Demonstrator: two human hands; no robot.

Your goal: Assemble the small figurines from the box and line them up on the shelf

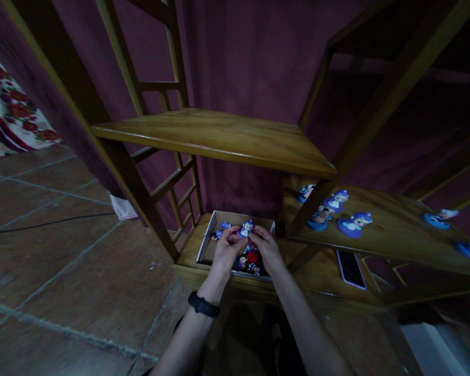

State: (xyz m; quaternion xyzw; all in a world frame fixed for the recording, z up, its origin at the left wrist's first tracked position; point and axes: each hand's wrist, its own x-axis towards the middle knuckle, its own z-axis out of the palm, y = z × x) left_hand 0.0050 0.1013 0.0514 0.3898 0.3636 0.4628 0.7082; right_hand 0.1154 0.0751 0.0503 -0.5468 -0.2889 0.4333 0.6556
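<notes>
The site is an indoor room, probably in a home; dim light leaves this unconfirmed. Indicators: brown tiled floor (78,277); wooden display unit (215,133) with lattice side panels (173,180); small figurines (354,225) set out on it; maroon curtain (238,62) behind; flower-patterned fabric (19,109) at far left.

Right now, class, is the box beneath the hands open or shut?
Open: the box has no lid on; figurines show inside.
</notes>
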